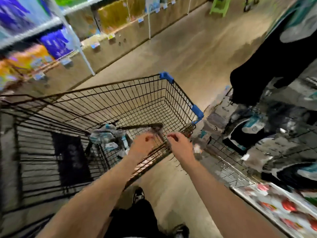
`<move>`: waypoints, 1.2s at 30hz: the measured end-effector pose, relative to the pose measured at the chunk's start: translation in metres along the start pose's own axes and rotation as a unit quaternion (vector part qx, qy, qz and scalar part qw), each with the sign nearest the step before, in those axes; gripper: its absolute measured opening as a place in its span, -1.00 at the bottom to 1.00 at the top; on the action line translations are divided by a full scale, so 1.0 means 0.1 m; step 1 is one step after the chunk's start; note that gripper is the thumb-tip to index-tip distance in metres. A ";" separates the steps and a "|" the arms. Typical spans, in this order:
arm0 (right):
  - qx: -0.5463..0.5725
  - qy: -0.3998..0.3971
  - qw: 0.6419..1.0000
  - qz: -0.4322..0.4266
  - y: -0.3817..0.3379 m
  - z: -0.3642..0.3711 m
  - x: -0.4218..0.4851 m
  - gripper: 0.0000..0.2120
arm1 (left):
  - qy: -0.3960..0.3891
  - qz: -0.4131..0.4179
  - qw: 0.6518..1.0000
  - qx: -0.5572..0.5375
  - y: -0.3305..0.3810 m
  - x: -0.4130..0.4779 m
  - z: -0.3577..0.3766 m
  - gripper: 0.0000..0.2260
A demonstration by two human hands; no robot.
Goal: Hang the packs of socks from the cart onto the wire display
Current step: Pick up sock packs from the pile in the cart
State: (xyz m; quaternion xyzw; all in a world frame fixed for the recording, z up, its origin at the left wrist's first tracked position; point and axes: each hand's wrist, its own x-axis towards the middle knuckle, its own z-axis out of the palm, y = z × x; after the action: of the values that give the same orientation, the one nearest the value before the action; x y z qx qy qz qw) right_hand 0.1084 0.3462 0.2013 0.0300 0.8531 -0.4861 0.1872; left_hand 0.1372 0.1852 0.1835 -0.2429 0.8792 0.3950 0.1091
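Observation:
A black wire shopping cart [180, 93] with blue corner caps stands in front of me, its large basket bare. Several packs of socks [106, 136] in white and teal wrapping lie in its small rear seat section. My left hand [142, 145] hovers just right of those packs, over the seat's edge, fingers loosely curled and holding nothing. My right hand [180, 145] is beside it, above the cart's near corner, also loosely curled and holding nothing. The wire display [228, 155] runs along the right, with sock packs [253, 127] hanging on it. The frame is blurred by motion.
Shelves of coloured packages [51, 42] line the left side of the aisle. A green stool [220, 6] stands far up the tan floor. A flat box with red items [283, 205] lies at the lower right. My shoes [139, 194] show below.

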 end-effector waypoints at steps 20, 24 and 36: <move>-0.121 -0.221 0.958 0.137 0.14 3.51 2.07 -0.69 | -0.031 -0.289 0.922 -0.257 -2.81 1.78 -0.31 -0.85; -0.215 -0.251 0.940 0.085 0.45 3.91 2.32 -0.48 | -0.017 -0.308 0.921 -0.240 -3.22 1.93 -0.03 -0.90; -0.468 -0.214 0.857 0.031 0.76 4.08 2.18 -0.62 | -0.016 -0.323 0.898 -0.297 -3.53 1.91 0.26 -0.85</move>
State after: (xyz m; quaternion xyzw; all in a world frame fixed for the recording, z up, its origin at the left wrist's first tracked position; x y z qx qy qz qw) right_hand 0.0426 0.0145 -0.1237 -0.1398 0.9176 -0.0182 0.3718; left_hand 0.1543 -0.0622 -0.1335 -0.5284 0.5920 0.5850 0.1675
